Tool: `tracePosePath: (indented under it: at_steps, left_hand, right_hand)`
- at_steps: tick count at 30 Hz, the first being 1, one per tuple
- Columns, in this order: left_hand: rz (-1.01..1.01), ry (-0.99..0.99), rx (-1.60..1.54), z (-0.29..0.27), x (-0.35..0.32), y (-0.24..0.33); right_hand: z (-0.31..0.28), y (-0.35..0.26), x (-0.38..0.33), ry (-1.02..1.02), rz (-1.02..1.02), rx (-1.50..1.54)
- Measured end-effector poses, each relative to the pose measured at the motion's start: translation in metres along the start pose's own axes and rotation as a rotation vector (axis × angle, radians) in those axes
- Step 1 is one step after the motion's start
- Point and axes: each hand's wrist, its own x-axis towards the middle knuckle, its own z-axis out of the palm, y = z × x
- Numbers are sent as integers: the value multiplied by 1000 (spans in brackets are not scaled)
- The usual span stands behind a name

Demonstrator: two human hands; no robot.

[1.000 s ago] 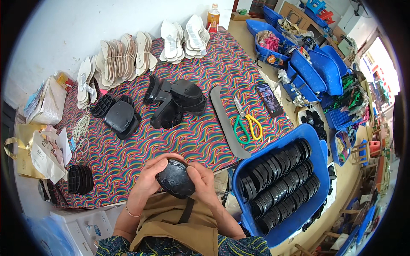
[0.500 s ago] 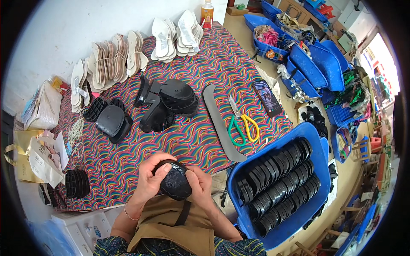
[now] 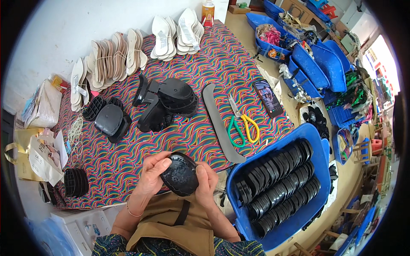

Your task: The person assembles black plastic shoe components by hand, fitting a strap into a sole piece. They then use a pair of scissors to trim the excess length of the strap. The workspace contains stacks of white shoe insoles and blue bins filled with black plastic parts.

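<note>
Gripping black sole (image 3: 180,174) near, above lap, left hand (image 3: 150,175) and right hand (image 3: 206,182) both curled shut on its edges. Best keeping thumbs steady. Lying right: blue bin (image 3: 316,141) of soles; farther, scissors (image 3: 239,123) on patterned cloth (image 3: 205,64).

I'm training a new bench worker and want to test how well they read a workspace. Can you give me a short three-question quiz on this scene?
1. True or false: both hands grip the black sole piece.
2. Which lies between the grey strip and the phone? A) scissors B) a bottle C) a paper bag
3. Fill in: the blue tub at the person's right holds rows of black ____ pieces.

Key
1. True: the left hand and right hand hold it from either side.
2. A, the scissors with green and yellow handles.
3. sole
</note>
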Motion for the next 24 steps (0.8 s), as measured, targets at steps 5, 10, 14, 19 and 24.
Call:
tracePosePath:
  at_steps: [5, 10, 14, 19, 24]
  left_hand:
    - [-35, -31, -42, 12, -3, 3]
    - [-64, -88, 48, 10, -1, 9]
    - [-48, -185, 42, 9, -3, 18]
    - [67, -307, 254, -1, 1, 31]
    - [109, -329, 205, -5, -10, 35]
  right_hand:
    - [4, -2, 3, 40, -61, -18]
    - [8, 6, 3, 174, -32, 71]
    - [15, 12, 6, 109, 34, 300]
    - [29, 8, 13, 147, 148, 360]
    - [39, 3, 19, 158, 214, 410]
